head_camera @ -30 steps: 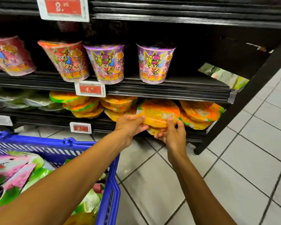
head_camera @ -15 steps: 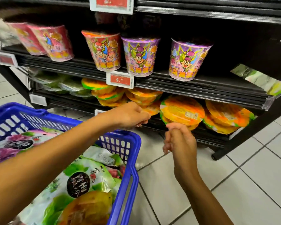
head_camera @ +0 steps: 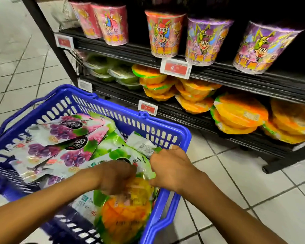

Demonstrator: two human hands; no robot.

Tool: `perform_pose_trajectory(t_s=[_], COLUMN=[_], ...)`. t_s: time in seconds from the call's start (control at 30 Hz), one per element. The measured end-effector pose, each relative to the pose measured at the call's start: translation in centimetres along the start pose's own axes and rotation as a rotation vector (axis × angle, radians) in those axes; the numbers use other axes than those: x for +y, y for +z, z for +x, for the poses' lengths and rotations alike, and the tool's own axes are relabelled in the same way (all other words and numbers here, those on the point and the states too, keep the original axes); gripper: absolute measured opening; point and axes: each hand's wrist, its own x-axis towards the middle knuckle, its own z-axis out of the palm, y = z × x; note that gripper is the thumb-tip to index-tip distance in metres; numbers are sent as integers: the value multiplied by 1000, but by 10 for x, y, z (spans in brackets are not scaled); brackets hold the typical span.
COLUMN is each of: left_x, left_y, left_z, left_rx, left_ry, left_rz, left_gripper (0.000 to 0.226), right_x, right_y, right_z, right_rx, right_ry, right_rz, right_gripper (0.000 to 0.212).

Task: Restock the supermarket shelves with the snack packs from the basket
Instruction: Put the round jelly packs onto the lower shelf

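Head view: my left hand (head_camera: 116, 176) and right hand (head_camera: 171, 168) reach into the blue basket (head_camera: 148, 127), fingers curled over an orange snack pack (head_camera: 127, 213); whether they grip it, I cannot tell.

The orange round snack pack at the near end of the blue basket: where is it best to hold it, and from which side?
Probably by its rim, from above and from the near side. The orange pack lies flat on top of the others at the near end of the basket, a wide, shallow disc. The left hand already covers its far edge and green pouches crowd there, so the near rim is the freer part.
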Motion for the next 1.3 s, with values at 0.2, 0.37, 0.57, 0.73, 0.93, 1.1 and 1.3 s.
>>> perform_pose_trajectory(t_s=[0.2, 0.37, 0.57, 0.73, 0.93, 1.1, 1.3], left_x=[-20, -37, -11, 48, 116, 156, 167], left_y=[2, -20, -67, -100, -135, -149, -153], left_z=[-11, -36, -32, 12, 73, 103, 121], left_rx=[254, 522, 635, 656, 537, 463, 503], left_ry=[111, 105, 174, 206, 154, 86, 51], left_rz=[-390, -887, -1446, -1579, -1700, -1775, -1839], left_gripper=[26, 23, 17, 22, 6, 35, 32], right_x=[3, 7, 31, 83, 132, 145, 157], right_y=[1, 1, -17, -17, -11, -6, -2], right_z=[3, 1, -7, -38, -75, -81, -75], right_rx=[-98, 107, 555, 764, 1100, 1318, 1290], right_ry=[40, 68, 300, 387, 456, 559, 523], right_rz=[18, 414, 1373, 1721, 1798, 1622, 1608], right_gripper=[56, 102, 22, 16, 19, 25, 71])
